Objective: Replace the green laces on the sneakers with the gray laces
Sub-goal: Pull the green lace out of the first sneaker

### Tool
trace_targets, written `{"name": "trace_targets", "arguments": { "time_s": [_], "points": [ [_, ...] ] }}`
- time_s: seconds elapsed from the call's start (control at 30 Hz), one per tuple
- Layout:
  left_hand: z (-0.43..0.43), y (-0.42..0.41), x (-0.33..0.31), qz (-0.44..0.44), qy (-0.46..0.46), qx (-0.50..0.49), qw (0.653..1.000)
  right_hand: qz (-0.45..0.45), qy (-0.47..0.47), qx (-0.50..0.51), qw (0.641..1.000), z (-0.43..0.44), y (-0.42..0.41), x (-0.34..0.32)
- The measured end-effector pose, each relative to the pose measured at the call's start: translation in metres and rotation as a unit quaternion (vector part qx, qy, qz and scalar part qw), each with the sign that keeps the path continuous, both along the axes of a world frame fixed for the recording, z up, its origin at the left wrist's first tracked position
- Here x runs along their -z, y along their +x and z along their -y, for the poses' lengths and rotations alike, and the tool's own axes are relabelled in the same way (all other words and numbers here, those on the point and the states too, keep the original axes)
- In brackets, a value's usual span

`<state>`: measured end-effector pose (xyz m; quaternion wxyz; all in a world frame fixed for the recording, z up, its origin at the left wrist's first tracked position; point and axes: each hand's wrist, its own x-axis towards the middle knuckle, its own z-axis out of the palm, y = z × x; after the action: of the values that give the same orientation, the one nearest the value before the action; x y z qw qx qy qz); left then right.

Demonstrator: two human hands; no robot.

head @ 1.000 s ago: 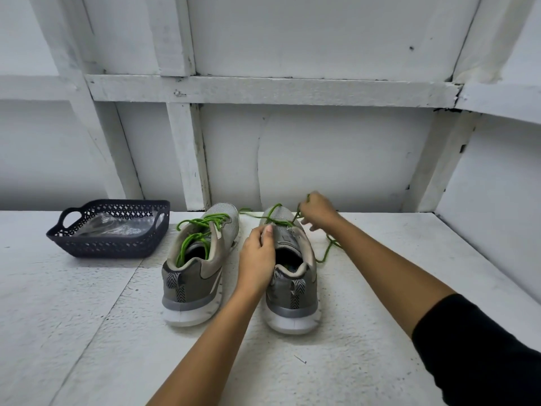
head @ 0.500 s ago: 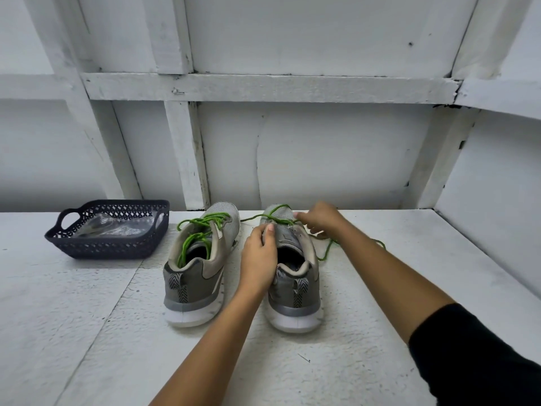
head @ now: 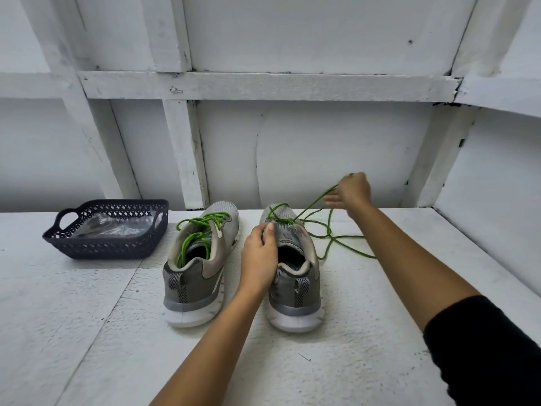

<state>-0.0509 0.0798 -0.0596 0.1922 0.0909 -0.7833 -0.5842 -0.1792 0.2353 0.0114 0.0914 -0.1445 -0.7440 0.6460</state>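
Observation:
Two grey sneakers stand side by side, heels toward me. The left sneaker (head: 202,259) keeps its green lace (head: 199,230) threaded. My left hand (head: 259,259) grips the tongue and collar of the right sneaker (head: 295,288). My right hand (head: 351,190) is raised up and to the right of that shoe's toe and pinches its green lace (head: 316,200), drawn taut from the front eyelets. The slack of this lace lies in loops (head: 336,238) on the surface to the shoe's right.
A dark plastic basket (head: 108,244) with a clear plastic packet inside sits at the left, near the back wall. White wooden beams and panels close off the back and the right side. The white surface (head: 87,332) extends toward me.
My right hand has moved from the right sneaker's toe up and to the right, pulling the green lace further out of the eyelets. More lace lies loose beside the shoe. My left hand stays put.

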Motion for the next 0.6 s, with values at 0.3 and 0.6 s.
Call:
{"name": "trace_targets", "arguments": {
  "time_s": [0.3,0.6],
  "points": [
    [-0.001,-0.003,0.003,-0.004,0.02,0.001,1.0,0.087,0.169,-0.199,0.961,0.038,0.023,0.042],
    [0.0,-0.003,0.002,-0.002,0.005,0.0,1.0,0.072,0.046,-0.129,0.988,0.039,0.023,0.024]
  ]
}}
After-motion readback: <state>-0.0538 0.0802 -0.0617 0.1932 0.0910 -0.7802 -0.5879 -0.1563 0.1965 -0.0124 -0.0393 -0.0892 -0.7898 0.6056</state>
